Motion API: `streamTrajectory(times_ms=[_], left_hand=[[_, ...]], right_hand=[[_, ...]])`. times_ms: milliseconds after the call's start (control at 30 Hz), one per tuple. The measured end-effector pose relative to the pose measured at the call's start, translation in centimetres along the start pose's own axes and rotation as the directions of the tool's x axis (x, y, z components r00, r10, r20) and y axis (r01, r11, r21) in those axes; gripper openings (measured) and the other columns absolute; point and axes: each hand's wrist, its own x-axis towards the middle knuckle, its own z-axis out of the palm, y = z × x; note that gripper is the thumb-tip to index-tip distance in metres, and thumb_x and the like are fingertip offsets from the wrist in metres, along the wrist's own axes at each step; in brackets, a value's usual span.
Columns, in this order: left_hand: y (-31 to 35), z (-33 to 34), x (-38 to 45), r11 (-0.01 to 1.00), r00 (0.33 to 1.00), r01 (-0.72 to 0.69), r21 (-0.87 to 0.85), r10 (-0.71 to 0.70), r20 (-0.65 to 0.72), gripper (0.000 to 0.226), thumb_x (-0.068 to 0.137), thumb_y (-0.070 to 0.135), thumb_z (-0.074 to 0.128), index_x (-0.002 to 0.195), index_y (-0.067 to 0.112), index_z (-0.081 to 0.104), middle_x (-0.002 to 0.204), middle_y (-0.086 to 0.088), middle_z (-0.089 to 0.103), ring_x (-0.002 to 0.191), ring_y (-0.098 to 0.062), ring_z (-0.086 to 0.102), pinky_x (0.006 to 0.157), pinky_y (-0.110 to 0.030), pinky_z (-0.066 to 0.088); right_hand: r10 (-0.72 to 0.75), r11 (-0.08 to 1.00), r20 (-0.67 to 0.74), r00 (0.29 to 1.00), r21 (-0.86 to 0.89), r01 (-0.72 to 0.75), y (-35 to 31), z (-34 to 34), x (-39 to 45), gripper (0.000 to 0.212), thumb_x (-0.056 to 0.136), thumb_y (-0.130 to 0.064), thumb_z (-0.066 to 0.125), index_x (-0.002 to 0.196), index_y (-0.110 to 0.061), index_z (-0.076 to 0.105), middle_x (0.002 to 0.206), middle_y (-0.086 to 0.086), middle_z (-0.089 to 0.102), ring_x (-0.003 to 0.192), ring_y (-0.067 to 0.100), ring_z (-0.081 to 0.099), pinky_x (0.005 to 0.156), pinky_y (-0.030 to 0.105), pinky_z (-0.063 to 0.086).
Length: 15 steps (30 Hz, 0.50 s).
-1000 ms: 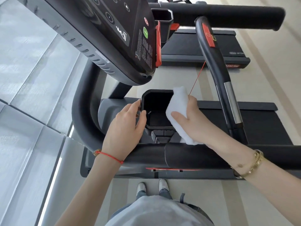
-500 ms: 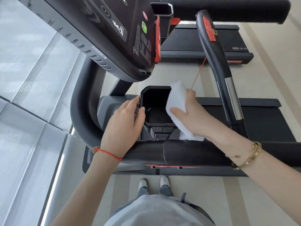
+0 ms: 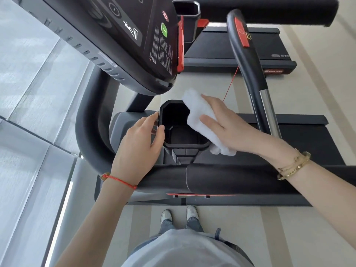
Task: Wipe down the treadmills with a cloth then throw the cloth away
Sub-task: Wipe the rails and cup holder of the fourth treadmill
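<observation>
Lying folded over the right-hand rim of the black, eight-sided plastic cup holder (image 3: pixel 174 130): a white, fluffy cloth (image 3: pixel 200 120), draping from the holder's far corner down past its near right corner. Pressing flat on that cloth with fingers stretched and slightly spread, thumb tucked toward the near side: the right hand (image 3: pixel 229 128), clamping the cloth against the rim rather than curling around it. Steadying the opposite, left wall of the holder: the left hand (image 3: pixel 138 149), thumb hooking over the rim and fingertips touching the outer wall, loosely closed on it. Circling the left wrist, a thin red cord bracelet (image 3: pixel 119 181); circling the right wrist, gold bangles (image 3: pixel 293 167). Crossing just below both forearms: the thick, black padded front handlebar (image 3: pixel 221 178) of the dark grey treadmill (image 3: pixel 300 143), its running deck stretching off to the right. Hanging above the holder, tilted: the glossy black console panel (image 3: pixel 134 35) with a green oval button (image 3: pixel 164 30). Rising to the right of the cloth: a black curved side grip (image 3: pixel 248 62) carrying a red tab, a thin red cord (image 3: pixel 231 83) trailing down from it. Lying farther off, a second treadmill's deck (image 3: pixel 240 47). Showing at the bottom, on the pale striped floor (image 3: pixel 269 228), a pair of white shoes (image 3: pixel 181 214).
</observation>
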Motion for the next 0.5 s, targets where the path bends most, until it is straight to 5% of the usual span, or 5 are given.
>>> streamTrajectory(times_ms=[133, 233, 300, 367, 500], left_hand=[[-0.2, 0.0, 0.0, 1.000, 1.000, -0.003, 0.001, 0.003, -0.002, 0.042, 0.099, 0.028, 0.049, 0.137, 0.011, 0.054, 0.110, -0.003, 0.066, 0.096, -0.016, 0.063, 0.087, -0.030, 0.051], [-0.2, -0.1, 0.0, 1.000, 1.000, -0.002, -0.010, 0.002, 0.020, 0.044, 0.099, 0.031, 0.047, 0.139, 0.012, 0.052, 0.113, -0.002, 0.065, 0.100, -0.014, 0.062, 0.090, -0.031, 0.051], [-0.1, -0.3, 0.0, 0.999, 1.000, 0.009, -0.041, -0.008, 0.014, 0.043, 0.099, 0.032, 0.046, 0.138, 0.014, 0.053, 0.115, 0.000, 0.066, 0.102, -0.012, 0.062, 0.092, -0.032, 0.051], [0.0, -0.6, -0.1, 0.995, 0.999, 0.020, -0.096, -0.022, -0.025, 0.039, 0.100, 0.030, 0.046, 0.134, 0.017, 0.057, 0.118, 0.003, 0.066, 0.104, -0.008, 0.063, 0.095, -0.031, 0.051], [0.0, -1.3, -0.4, 0.994, 0.996, 0.009, -0.107, -0.018, -0.083, 0.031, 0.101, 0.020, 0.047, 0.127, 0.017, 0.063, 0.116, 0.007, 0.067, 0.105, -0.007, 0.064, 0.096, -0.023, 0.048]], right_hand=[[-0.023, 0.995, 0.059, 0.998, -0.098, 0.028, -0.7, -0.9, -2.7, 0.063, 0.097, -0.053, 0.024, 0.154, -0.029, 0.011, 0.161, -0.018, 0.002, 0.145, 0.002, 0.010, 0.113, 0.023, 0.018], [-0.183, 0.967, 0.158, 0.970, -0.151, 0.207, -2.4, 0.0, -4.6, 0.058, 0.101, -0.051, 0.022, 0.153, -0.026, 0.021, 0.159, -0.020, 0.011, 0.141, -0.013, -0.008, 0.116, 0.020, 0.004], [-0.253, 0.934, 0.193, 0.948, -0.206, 0.291, -3.6, 1.2, -4.6, 0.056, 0.103, -0.046, 0.024, 0.147, -0.013, 0.034, 0.154, -0.008, 0.031, 0.140, -0.013, 0.004, 0.112, 0.009, -0.001], [-0.206, 0.937, 0.202, 0.957, -0.241, 0.253, -5.2, 2.3, -3.4, 0.049, 0.103, -0.044, 0.027, 0.129, -0.008, 0.048, 0.124, -0.001, 0.057, 0.121, 0.013, 0.043, 0.105, 0.021, 0.023], [-0.059, 0.920, 0.159, 0.985, -0.374, 0.116, -7.1, 3.9, -1.7, 0.038, 0.101, -0.049, 0.029, 0.098, -0.014, 0.041, 0.074, -0.008, 0.043, 0.076, 0.021, 0.052, 0.071, 0.038, 0.037]])
